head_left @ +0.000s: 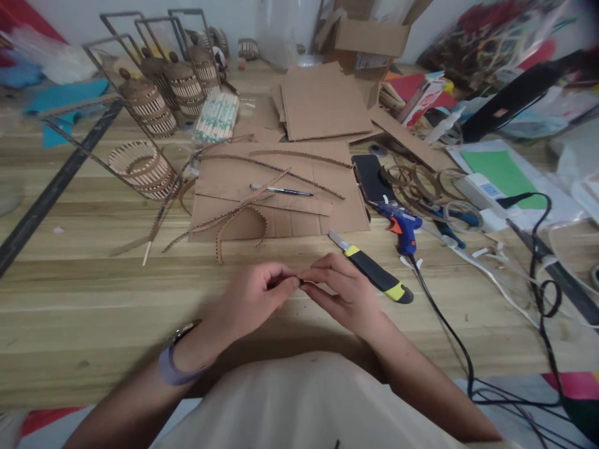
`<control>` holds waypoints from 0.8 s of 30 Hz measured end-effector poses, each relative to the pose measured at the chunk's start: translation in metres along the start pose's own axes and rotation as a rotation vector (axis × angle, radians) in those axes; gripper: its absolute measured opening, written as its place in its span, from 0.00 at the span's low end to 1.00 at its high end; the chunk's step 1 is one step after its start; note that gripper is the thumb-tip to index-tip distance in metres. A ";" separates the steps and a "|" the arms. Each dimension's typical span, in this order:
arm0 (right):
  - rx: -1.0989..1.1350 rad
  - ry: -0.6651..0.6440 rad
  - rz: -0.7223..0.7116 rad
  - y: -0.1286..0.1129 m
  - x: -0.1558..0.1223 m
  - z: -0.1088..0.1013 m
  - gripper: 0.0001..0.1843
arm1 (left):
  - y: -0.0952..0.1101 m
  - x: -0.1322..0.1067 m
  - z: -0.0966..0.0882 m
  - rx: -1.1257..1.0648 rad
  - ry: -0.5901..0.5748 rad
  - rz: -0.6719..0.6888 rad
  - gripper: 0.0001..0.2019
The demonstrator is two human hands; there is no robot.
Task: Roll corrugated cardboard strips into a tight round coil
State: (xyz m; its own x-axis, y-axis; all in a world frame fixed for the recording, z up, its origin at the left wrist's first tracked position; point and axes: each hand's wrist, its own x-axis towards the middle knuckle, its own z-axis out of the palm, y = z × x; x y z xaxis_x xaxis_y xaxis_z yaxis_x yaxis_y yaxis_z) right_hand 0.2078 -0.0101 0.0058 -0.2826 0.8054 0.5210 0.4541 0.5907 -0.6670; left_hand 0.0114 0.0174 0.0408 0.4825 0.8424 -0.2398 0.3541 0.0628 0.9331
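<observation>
Close to my body, both hands meet above the wooden table. My left hand (pixel 255 296) is closed, its thumb and index finger pinching a small dark piece (pixel 301 282) that is mostly hidden. The fingertips of my right hand (pixel 344 293) press on the same piece from the other side. Its exact kind is too small to make out. Just beyond my right hand lies a black and yellow utility knife (pixel 374 271) with its blade out. Ahead of my hands, thin notched cardboard strips (pixel 243 209) and a pen (pixel 281 190) rest on a flat cardboard sheet (pixel 346 218).
At right are a blue glue gun (pixel 403 227) with a trailing black cable, a dark phone (pixel 373 178) and cardboard rings (pixel 423 181). Several slatted lanterns (pixel 150 109) with tall handles stand back left, near a pack of sticks (pixel 216 117). Cardboard sheets (pixel 325 103) are stacked behind.
</observation>
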 end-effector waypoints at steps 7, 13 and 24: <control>-0.244 -0.068 -0.099 -0.001 -0.002 0.001 0.10 | 0.001 0.001 0.004 0.071 0.094 0.019 0.09; -0.341 -0.054 -0.161 -0.008 -0.001 0.002 0.10 | 0.002 -0.002 0.005 0.036 0.083 0.006 0.09; -0.029 0.053 -0.156 -0.007 -0.001 0.003 0.09 | -0.006 -0.005 -0.002 -0.211 -0.071 -0.020 0.08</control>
State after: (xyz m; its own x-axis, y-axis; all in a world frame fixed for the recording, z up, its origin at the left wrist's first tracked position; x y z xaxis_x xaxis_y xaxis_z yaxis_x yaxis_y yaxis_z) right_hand 0.2023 -0.0148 0.0081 -0.3066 0.7000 0.6450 0.4329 0.7060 -0.5605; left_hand 0.0052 0.0134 0.0370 0.5351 0.8003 -0.2706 0.1923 0.1965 0.9614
